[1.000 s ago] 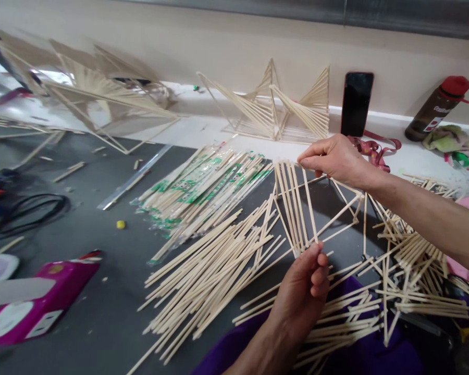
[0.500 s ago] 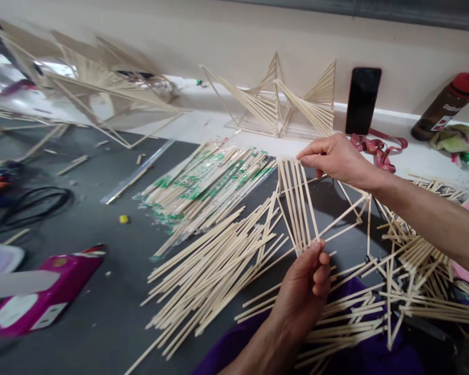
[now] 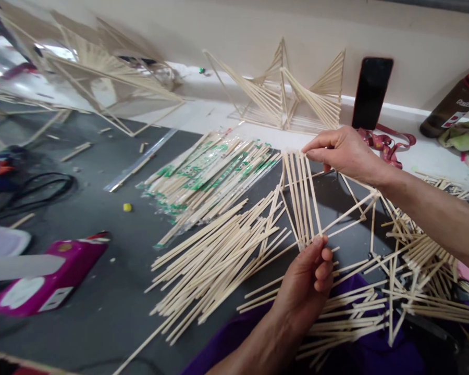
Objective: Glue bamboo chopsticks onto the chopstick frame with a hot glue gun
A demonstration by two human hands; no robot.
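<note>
Keep left hand (image 3: 307, 281) and right hand (image 3: 342, 151) pinched on stick frame (image 3: 303, 198) (ends level), avoiding twist.

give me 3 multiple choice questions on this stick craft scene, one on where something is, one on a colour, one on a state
1. Where is the phone?
A. leaning upright against the wall
B. flat on the dark mat
C. in the left hand

2. What colour is the box at lower left?
A. yellow
B. magenta pink
C. black

3. How is the stick frame held?
A. lying untouched
B. by one hand only
C. by both hands

Answers:
1 A, it stands on the white ledge against the wall.
2 B, its sides are bright pink.
3 C, the right hand pinches the top end and the left hand the bottom end.
</note>
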